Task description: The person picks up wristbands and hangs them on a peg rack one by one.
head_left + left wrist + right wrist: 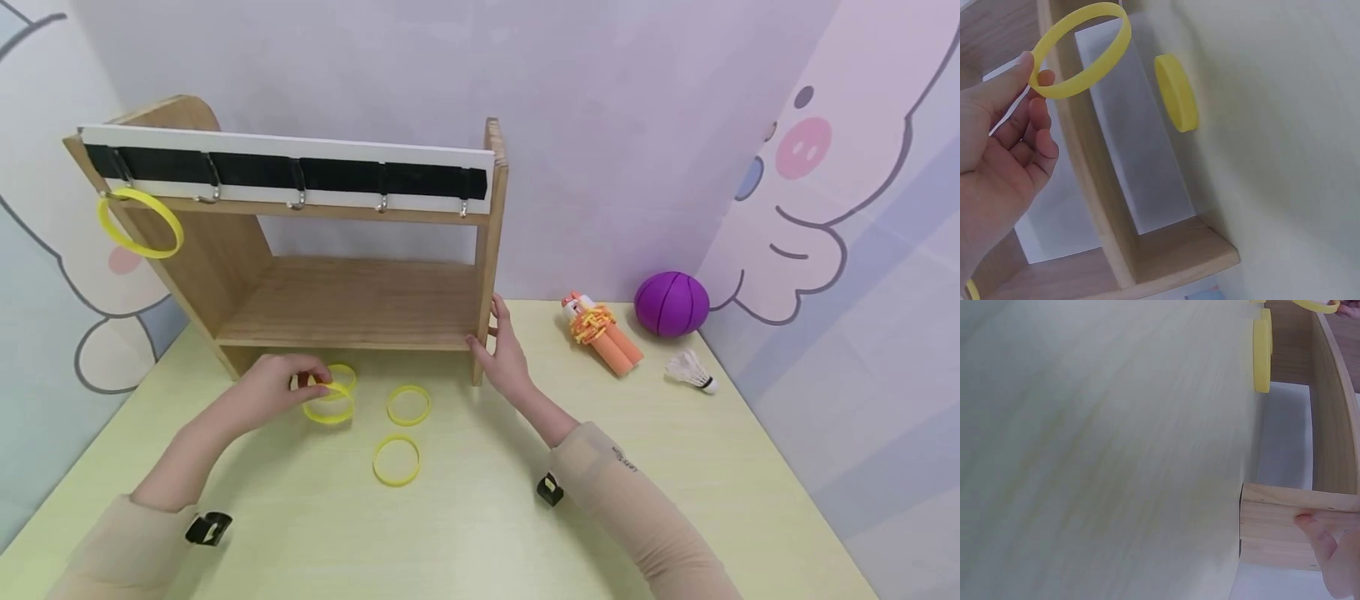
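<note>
My left hand [277, 385] pinches a thin yellow ring [1082, 84] between thumb and fingertips, a little above the table before the wooden rack [345, 304]. Behind it stands or lies another yellow ring [1177, 94]. Two more rest to the right, a farther ring [389, 406] and a nearer ring [396, 483]. At the rack's front right upright, my right hand [510, 358] grips the side panel, thumb on its edge; some fingers are hidden behind it. A yellow ring [178, 233] hangs from the leftmost of several metal hooks on the white-and-black strip [337, 173].
Right of the rack lie an orange toy bundle [603, 333] wrapped in small bands, a purple ball [671, 304] and a shuttlecock [690, 372]. Walls with cartoon figures enclose the pale table [465, 542] at the back and sides.
</note>
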`<state>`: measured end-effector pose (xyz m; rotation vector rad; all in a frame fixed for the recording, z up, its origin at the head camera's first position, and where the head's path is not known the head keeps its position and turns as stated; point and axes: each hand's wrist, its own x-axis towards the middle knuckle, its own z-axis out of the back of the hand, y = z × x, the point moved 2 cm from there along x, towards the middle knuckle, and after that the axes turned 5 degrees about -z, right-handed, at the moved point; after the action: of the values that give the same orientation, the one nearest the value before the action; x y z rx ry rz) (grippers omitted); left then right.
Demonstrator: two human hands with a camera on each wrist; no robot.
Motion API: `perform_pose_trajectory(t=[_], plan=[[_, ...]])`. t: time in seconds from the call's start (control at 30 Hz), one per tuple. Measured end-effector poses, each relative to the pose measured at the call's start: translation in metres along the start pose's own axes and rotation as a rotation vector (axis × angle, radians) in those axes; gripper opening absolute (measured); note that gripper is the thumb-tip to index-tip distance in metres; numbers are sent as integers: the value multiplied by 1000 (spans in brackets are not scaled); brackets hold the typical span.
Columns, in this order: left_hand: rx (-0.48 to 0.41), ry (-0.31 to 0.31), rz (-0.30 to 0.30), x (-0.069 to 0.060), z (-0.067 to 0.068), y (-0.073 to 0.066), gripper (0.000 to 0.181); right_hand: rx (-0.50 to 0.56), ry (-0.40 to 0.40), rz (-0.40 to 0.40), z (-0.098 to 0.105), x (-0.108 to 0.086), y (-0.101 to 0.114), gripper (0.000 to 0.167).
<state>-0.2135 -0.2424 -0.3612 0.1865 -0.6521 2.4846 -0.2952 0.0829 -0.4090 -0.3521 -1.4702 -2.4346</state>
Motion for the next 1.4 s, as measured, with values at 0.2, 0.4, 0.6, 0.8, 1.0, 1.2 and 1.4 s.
perform_pose_trajectory(t=[0.2,0.4,0.6,0.8,1.0,1.2,1.4], plan=[[46,-173,-59,-1,19,-8,11,-9,1,-5,0,1,-1,76],[69,-411,-127,-1,38,-14,23,-14,3,-15,0,1,-2,76],[13,-604,-134,-3,58,-25,22,1,2,-21,-1,1,-3,77],[-153,-755,-111,-5,73,-34,20,-9,4,-22,-1,0,-2,77],[-299,-916,-99,-4,86,-43,20,-21,7,-22,-1,0,-2,77],[-422,-1115,-52,0,99,-49,20,-14,7,-25,0,1,0,77],[-603,-1275,-64,4,109,-45,20,-15,6,-19,0,0,0,77]])
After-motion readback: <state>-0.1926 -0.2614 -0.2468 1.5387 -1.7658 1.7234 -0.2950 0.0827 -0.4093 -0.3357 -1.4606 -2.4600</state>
